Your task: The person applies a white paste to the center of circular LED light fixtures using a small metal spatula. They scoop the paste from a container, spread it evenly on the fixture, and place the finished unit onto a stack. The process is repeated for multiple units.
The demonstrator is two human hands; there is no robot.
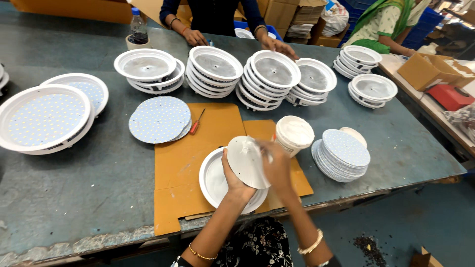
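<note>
Holding a white round disc board (246, 160) tilted on edge above a white shallow round lamp housing (213, 182), the left hand (233, 179) grips the disc's lower rim with thumb and fingers closed on it, while the right hand (276, 167) presses against the disc's face, fingers curled; its motion blur hides whether it pinches anything small. The housing rests on a flat orange-brown cardboard sheet (182, 163) spread over the grey-green table (79, 198). Just beside the right hand stands a white plastic tub of white paste (295, 133), and next to that leans a fanned stack of round pale-blue boards dotted with small lights (342, 153). A second, flatter pile of the same dotted discs (159, 119) lies at the cardboard's upper left corner, with a red-handled screwdriver (197, 122) touching its edge. Farther back, four stacks of white round housings (269, 74) stand in a row, well apart from the hands. At the left edge sit two finished housings fitted with dotted boards (45, 118). Across the table another person's hands (195, 37) rest near the stacks, beside a plastic bottle of dark liquid (138, 29).
</note>
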